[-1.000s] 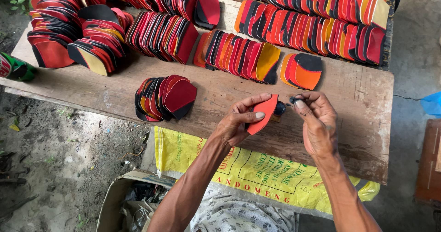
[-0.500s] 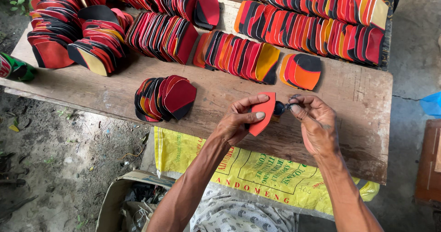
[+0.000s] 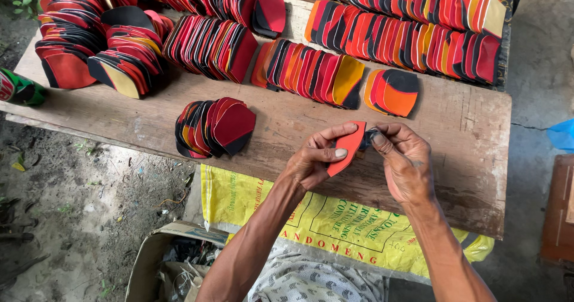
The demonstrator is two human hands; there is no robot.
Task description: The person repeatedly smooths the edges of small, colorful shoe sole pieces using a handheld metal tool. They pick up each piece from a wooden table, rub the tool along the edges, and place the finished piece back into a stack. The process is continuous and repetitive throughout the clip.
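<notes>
My left hand [image 3: 314,158] pinches a flat orange-red piece [image 3: 348,146] and holds it on edge above the wooden table [image 3: 460,128]. My right hand [image 3: 403,161] grips a small dark part at that piece's upper edge, fingertips pressed against it. A short fanned stack of red and black pieces [image 3: 216,127] lies on the table left of my hands. Beyond my hands rests an orange and black pair of pieces [image 3: 393,92].
Long rows of red, orange, black and yellow pieces [image 3: 406,24] cover the far half of the table. A green can [image 3: 18,88] sits at the left end. A yellow printed sack [image 3: 335,224] hangs below the table's near edge; a cardboard box [image 3: 161,260] stands on the dirt ground.
Both hands stay in the same spot. The orange-red piece has tilted more upright, and my right fingers have shifted along its upper edge.
</notes>
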